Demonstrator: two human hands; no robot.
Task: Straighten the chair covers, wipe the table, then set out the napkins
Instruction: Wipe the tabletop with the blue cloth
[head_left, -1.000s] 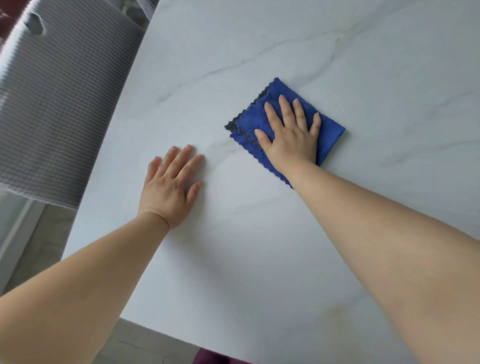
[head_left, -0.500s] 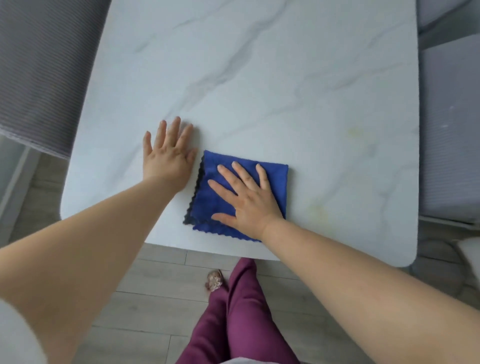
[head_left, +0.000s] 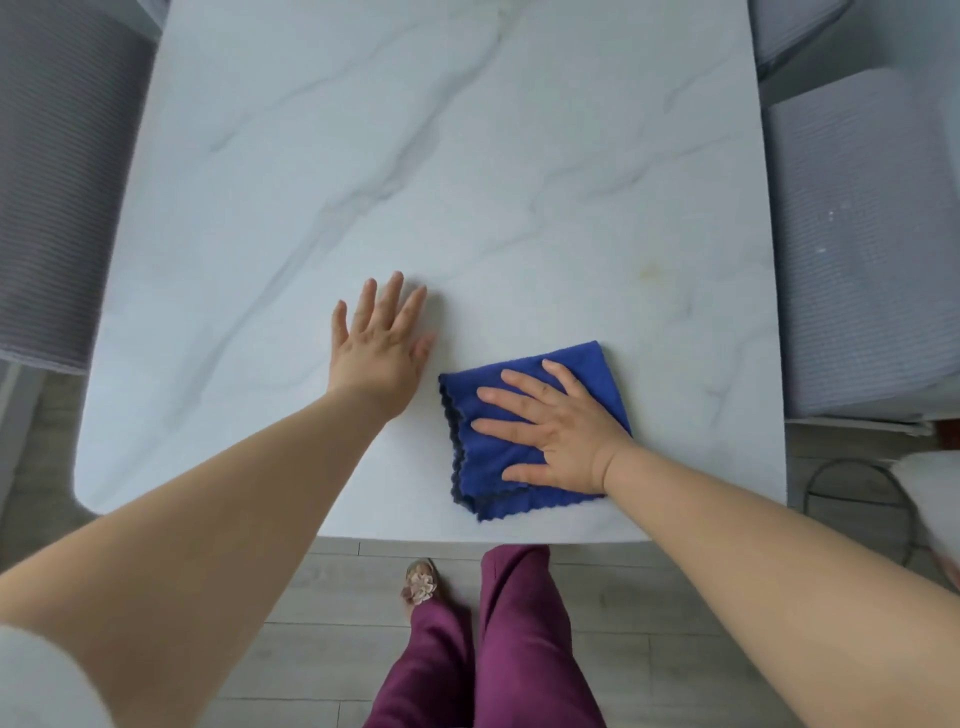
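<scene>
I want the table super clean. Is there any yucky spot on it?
Yes, one. A faint yellowish mark sits on the white table, a little beyond the blue cloth under the right hand. It looks odd because the table's other lines are grey. The cloth is not over it.

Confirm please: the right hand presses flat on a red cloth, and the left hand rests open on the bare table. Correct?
Only the colour is wrong: the head view shows a blue cloth. The right hand presses flat on it, and the left hand rests open on the bare table.
</scene>
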